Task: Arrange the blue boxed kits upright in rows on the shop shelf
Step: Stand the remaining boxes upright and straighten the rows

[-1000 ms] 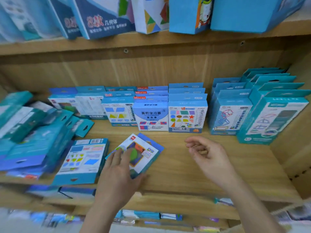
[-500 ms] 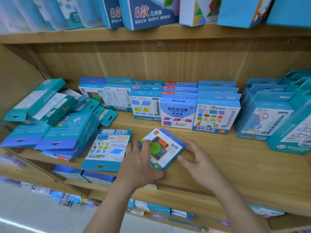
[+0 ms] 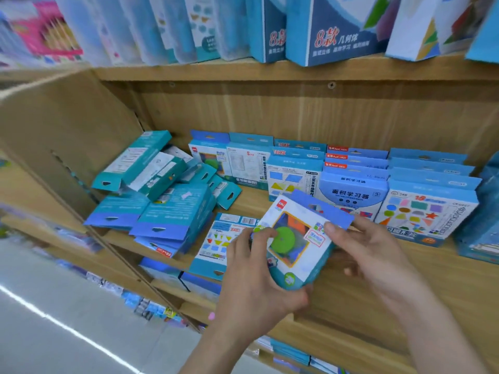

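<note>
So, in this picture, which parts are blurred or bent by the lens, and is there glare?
Head view: the pale packages at top left are smeared; the wide lens bends the wooden side panel; a bright glare streak crosses the grey floor; the blue boxed kit with a green disc, gripped by left hand and right hand, is fairly sharp.

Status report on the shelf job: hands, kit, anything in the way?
Left hand and right hand grip the green-circle kit, tilted, not yet upright. Upright rows behind it. Flat kit beside it, loose pile further left.
</note>
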